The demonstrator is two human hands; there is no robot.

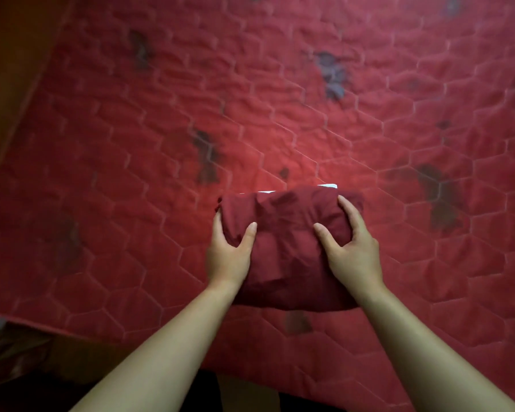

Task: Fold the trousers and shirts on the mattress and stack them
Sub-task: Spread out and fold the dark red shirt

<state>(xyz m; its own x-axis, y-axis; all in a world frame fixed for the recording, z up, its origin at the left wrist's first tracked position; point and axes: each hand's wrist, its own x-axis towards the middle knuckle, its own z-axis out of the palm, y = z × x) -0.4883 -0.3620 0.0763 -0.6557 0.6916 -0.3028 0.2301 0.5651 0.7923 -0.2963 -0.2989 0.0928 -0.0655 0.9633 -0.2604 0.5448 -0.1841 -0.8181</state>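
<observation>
Only a thin white strip [327, 186] shows past the far edge of the folded dark red cloth bundle [286, 248], too little to identify; the bundle itself could be trousers or a shirt. The outer fingers of the left hand [228, 257] and right hand [354, 254] vanish round its sides. On the red quilted mattress [131, 129] the dark patches [205, 156] are smeared by blur.

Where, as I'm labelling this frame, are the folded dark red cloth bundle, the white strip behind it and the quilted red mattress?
Folded dark red cloth bundle [286, 257]: head view, middle of its top.
White strip [328, 186]: head view, its visible edge.
Quilted red mattress [125, 150]: head view, bare left part.
</observation>
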